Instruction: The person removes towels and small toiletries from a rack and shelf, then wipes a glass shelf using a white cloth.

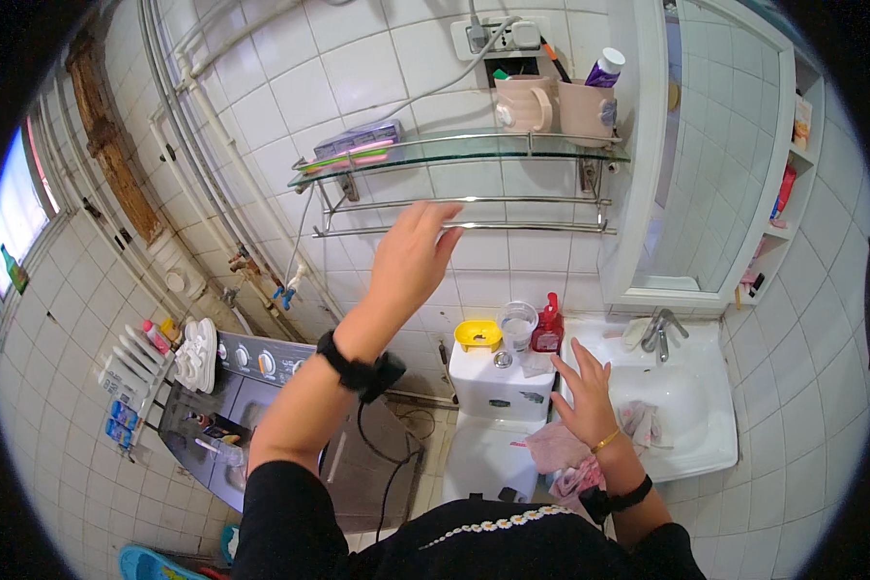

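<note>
My left hand is raised before the metal towel bars below a glass shelf. Its fingers are stretched out with nothing visible in them; whether they touch the bars I cannot tell. Lower on the right, my right hand is open with fingers apart, between the toilet tank and the white washbasin. Pink cloths show just below and beside it. A red pump bottle, a clear plastic tub and a yellow dish stand on the tank.
Two pink mugs and a purple box with toothbrushes before it sit on the shelf. A mirrored cabinet juts out above the basin. A washing machine stands at lower left, white shoes behind it. Another cloth lies in the basin.
</note>
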The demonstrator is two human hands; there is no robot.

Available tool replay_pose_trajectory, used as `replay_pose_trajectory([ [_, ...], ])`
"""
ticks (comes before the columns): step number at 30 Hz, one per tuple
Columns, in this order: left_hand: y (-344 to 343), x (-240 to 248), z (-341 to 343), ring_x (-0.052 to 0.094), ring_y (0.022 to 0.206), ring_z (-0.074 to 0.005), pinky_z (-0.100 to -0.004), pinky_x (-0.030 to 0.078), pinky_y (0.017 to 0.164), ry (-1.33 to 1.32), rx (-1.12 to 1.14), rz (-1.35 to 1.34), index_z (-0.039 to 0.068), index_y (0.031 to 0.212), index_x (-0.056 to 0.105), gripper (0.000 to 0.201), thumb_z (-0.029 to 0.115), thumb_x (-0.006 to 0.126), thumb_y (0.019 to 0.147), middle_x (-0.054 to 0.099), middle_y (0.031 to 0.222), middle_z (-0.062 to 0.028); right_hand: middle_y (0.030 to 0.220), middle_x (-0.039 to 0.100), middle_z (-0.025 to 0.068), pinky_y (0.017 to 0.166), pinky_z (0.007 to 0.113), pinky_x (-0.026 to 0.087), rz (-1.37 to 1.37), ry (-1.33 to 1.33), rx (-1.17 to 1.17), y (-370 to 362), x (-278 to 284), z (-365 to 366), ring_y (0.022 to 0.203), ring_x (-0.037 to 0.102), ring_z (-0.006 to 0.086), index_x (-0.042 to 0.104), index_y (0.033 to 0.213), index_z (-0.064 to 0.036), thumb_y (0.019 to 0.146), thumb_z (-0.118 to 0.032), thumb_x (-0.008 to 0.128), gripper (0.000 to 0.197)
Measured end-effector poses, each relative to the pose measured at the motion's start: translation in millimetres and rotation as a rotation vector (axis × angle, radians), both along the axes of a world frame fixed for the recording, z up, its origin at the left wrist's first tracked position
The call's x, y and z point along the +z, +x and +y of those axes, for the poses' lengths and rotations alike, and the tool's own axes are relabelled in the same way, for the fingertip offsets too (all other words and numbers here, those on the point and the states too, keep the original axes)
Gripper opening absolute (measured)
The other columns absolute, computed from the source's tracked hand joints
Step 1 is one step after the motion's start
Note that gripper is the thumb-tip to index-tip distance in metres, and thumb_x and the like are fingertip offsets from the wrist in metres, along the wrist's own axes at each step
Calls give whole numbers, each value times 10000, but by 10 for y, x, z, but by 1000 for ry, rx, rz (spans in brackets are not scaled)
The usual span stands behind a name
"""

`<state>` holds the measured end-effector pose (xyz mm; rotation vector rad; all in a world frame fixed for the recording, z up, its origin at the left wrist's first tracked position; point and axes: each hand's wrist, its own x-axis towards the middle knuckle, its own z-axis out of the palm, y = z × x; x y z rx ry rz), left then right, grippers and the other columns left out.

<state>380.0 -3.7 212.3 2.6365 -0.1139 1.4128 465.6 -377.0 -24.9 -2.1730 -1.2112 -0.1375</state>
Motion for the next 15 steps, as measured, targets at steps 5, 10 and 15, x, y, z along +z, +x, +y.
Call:
replay_pose_trajectory([
  [5, 1193, 697, -350, 822, 1074, -344, -474, 655, 911, 60, -34, -141, 75, 1384, 791, 286, 177, 875, 1131, 850, 1217, -131, 1997, 371, 250, 1411, 869, 217, 21, 37, -83, 265, -45, -536, 1813, 390, 494, 656, 1802, -203, 1002, -191, 900, 837],
  [10, 2127, 1153, -541, 826, 1097, -396, -541, 657, 919, 15, 111, -138, 81, 1292, 827, 323, 361, 864, 1136, 864, 1147, -138, 1989, 388, 261, 1417, 850, 221, 12, 64, -150, 447, -82, -999, 1803, 390, 511, 679, 1778, -171, 995, -184, 883, 809],
  [15, 2616, 1234, -766, 852, 1020, -391, -538, 662, 892, -62, 272, 5, 67, 1218, 873, 481, 530, 900, 1089, 891, 1073, -145, 2006, 343, 244, 1437, 861, 176, 80, 33, -221, 565, -176, -1391, 1814, 345, 498, 666, 1789, -181, 1002, -182, 877, 815],
])
